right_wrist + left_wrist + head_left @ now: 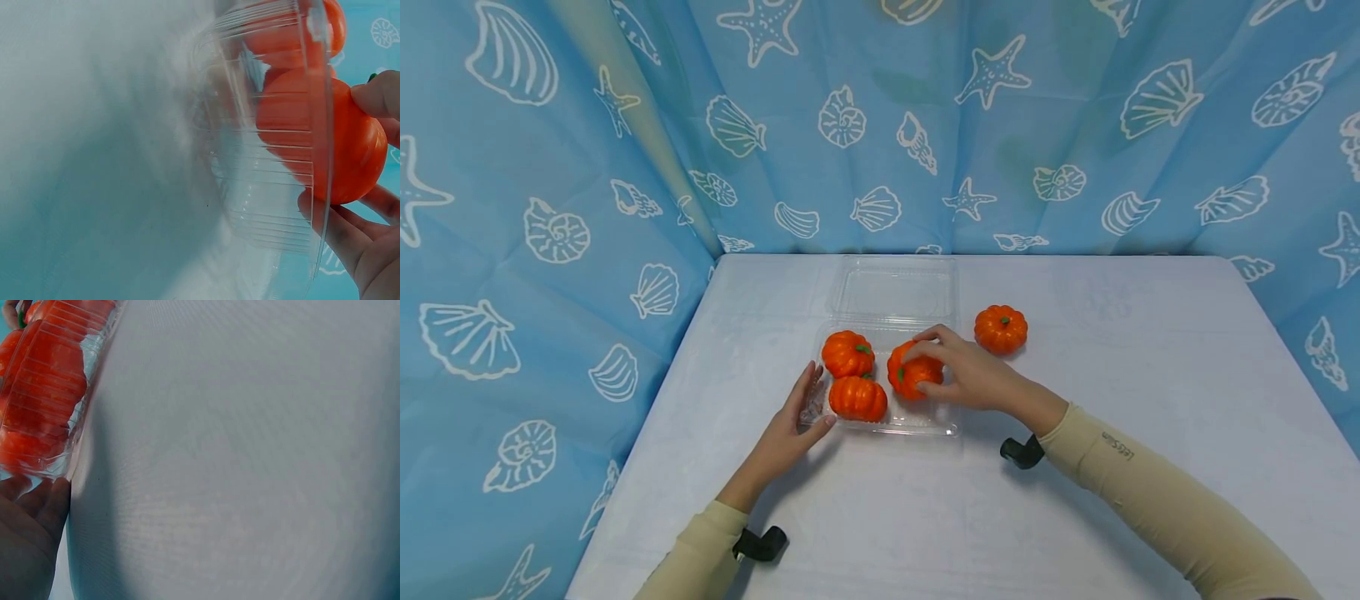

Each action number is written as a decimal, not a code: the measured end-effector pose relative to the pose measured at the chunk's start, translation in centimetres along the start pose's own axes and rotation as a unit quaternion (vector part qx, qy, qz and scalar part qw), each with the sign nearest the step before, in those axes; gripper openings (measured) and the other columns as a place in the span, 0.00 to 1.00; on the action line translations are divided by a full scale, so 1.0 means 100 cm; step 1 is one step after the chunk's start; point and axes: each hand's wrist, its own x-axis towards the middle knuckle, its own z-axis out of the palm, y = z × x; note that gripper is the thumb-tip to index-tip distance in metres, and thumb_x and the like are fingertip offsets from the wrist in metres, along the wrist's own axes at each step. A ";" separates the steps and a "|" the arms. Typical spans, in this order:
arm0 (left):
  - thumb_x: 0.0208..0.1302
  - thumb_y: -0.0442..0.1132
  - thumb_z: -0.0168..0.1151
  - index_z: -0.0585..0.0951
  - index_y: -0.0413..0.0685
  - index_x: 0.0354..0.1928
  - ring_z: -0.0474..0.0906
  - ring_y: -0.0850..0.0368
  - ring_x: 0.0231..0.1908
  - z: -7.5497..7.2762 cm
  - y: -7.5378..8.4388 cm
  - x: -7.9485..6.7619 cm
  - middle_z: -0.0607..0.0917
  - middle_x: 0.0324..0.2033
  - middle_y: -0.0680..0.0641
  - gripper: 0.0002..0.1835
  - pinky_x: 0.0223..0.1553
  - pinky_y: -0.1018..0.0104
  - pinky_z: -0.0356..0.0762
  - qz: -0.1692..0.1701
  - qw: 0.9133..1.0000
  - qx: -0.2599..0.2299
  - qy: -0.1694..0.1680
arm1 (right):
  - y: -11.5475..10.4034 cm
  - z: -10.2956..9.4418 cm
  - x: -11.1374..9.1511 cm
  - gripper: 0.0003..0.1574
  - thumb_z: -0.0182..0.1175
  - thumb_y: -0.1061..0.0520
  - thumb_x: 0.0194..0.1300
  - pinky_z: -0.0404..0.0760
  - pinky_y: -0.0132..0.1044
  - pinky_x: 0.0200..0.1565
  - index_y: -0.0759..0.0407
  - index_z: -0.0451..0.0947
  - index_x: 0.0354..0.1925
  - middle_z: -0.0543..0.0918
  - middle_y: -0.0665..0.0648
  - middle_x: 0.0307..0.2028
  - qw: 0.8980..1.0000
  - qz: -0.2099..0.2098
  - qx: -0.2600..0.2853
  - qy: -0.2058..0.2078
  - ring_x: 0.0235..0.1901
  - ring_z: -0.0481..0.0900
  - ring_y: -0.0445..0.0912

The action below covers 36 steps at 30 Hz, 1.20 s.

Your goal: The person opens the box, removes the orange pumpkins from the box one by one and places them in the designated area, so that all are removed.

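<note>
A clear plastic clamshell box (921, 430) stands on the table with its lid folded back. My right hand (966, 371) grips an orange toy pumpkin (916, 382) over the box's right half. In the right wrist view, thumb and fingers span this pumpkin (359, 147), part of which sits below the rim. Two more pumpkins fill the left half: one behind (844, 354) and one in front (856, 400), lying tipped. My left hand (786, 437) rests at the box's left side, fingers fairly straight; in the left wrist view its fingertips (57, 490) meet the wall.
Just right of the box, a fourth pumpkin (1001, 330) sits on the white-covered table (1112, 375). The transparent lid (895, 287) lies flat toward the table's far edge. A blue curtain (880, 125) with shell prints hangs behind and at the left.
</note>
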 end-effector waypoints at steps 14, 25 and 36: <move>0.69 0.49 0.66 0.45 0.58 0.83 0.52 0.48 0.78 -0.001 -0.002 0.000 0.57 0.79 0.49 0.50 0.74 0.43 0.52 0.005 1.000 0.001 0.002 | 0.005 -0.007 -0.003 0.22 0.68 0.58 0.61 0.83 0.48 0.56 0.45 0.79 0.54 0.72 0.52 0.62 0.990 0.028 0.131 0.045 0.60 0.73 0.50; 0.69 0.47 0.66 0.45 0.55 0.83 0.52 0.48 0.78 -0.001 -0.001 -0.001 0.57 0.79 0.48 0.50 0.74 0.43 0.51 0.008 1.000 0.003 0.005 | 0.010 -0.011 -0.010 0.19 0.67 0.57 0.66 0.82 0.50 0.58 0.48 0.79 0.55 0.71 0.53 0.63 0.985 0.017 0.163 0.060 0.60 0.74 0.51; 0.69 0.48 0.66 0.45 0.58 0.83 0.52 0.48 0.78 0.000 -0.003 -0.001 0.57 0.79 0.49 0.50 0.75 0.44 0.50 0.010 1.000 0.000 0.003 | 0.020 -0.020 -0.023 0.20 0.66 0.59 0.68 0.79 0.55 0.60 0.49 0.76 0.57 0.72 0.54 0.64 0.978 0.018 0.188 0.089 0.61 0.73 0.54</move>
